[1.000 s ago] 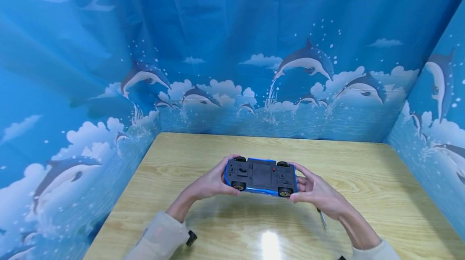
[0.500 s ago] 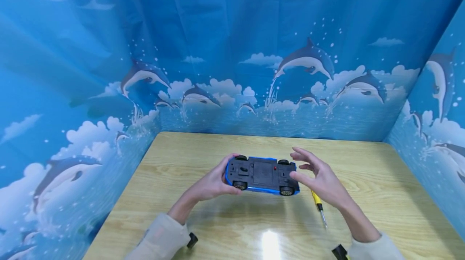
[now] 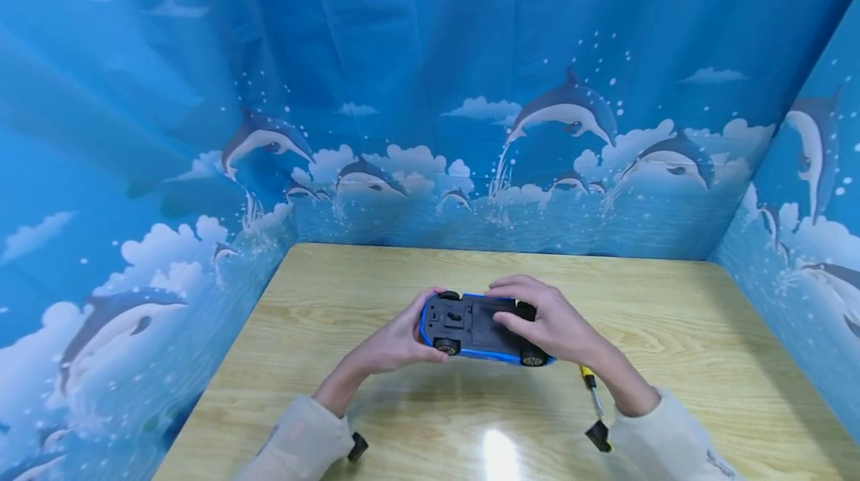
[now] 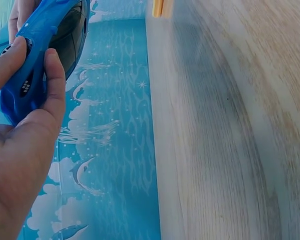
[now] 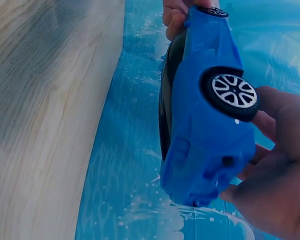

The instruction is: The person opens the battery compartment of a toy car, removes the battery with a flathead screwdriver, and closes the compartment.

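Observation:
A blue toy car (image 3: 480, 328) is held up over the table, its black underside turned to the head view. My left hand (image 3: 399, 340) grips one end, thumb and fingers around the body; the left wrist view shows the blue side of the car (image 4: 34, 75) between them. My right hand (image 3: 558, 324) lies over the other half of the underside, fingers loosely bent, thumb near the middle panel. It covers the red switch area. From the right wrist view, the right hand (image 5: 275, 160) is behind the car (image 5: 205, 135), on the underside near a wheel (image 5: 234, 91).
A screwdriver (image 3: 588, 379) with a yellow handle lies on the wooden table (image 3: 416, 421), partly hidden by the right hand and forearm. Black wrist pieces (image 3: 597, 436) stick out by the sleeves. A dolphin-print curtain (image 3: 430, 130) surrounds the table's back and sides.
My right hand has let go of the car's right end and moved left across the underside. The screwdriver came into view as it lifted. My left hand keeps its grip.

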A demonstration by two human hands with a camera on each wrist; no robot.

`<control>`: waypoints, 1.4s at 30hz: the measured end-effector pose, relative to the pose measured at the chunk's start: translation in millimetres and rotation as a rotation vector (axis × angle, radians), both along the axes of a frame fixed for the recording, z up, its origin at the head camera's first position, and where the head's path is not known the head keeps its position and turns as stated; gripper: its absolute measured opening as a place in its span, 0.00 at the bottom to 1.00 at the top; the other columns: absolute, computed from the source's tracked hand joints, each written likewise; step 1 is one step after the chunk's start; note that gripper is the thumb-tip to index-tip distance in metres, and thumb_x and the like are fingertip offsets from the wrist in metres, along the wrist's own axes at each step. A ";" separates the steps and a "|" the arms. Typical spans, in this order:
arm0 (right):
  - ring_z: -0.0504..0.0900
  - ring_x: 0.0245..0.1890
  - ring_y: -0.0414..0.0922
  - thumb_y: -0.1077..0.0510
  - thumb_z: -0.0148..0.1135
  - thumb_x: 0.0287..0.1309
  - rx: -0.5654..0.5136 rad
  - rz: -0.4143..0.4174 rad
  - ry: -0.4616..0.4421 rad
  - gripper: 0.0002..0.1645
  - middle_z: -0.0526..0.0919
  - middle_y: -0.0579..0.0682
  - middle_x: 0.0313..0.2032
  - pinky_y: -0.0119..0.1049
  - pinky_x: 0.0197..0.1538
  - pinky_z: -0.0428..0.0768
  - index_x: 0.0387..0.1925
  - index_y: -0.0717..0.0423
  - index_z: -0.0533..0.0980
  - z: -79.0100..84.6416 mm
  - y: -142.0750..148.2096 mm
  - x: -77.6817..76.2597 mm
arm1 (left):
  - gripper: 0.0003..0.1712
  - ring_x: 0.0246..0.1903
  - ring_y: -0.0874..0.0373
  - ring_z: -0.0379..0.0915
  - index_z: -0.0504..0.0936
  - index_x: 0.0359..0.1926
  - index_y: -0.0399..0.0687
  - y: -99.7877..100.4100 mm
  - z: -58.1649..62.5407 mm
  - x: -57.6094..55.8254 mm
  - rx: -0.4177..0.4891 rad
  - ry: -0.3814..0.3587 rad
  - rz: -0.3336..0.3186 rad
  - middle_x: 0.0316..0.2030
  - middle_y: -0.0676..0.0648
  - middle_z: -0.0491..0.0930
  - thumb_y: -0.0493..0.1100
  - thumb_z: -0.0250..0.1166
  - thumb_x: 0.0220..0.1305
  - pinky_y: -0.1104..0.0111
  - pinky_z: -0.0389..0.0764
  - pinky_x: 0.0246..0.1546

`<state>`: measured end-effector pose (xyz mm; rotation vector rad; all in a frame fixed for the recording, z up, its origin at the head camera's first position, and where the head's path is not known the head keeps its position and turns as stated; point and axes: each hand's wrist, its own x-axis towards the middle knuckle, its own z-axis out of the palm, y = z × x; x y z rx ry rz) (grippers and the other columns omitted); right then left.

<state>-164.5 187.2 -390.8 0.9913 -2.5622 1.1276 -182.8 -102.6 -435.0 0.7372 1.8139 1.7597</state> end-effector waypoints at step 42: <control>0.74 0.51 0.48 0.53 0.72 0.57 0.032 0.039 -0.237 0.14 0.75 0.49 0.54 0.43 0.50 0.79 0.43 0.47 0.76 -21.6 -20.6 -9.1 | 0.54 0.56 0.47 0.79 0.49 0.78 0.50 13.7 -10.2 2.6 0.007 0.026 -0.076 0.68 0.32 0.65 0.24 0.70 0.60 0.57 0.85 0.56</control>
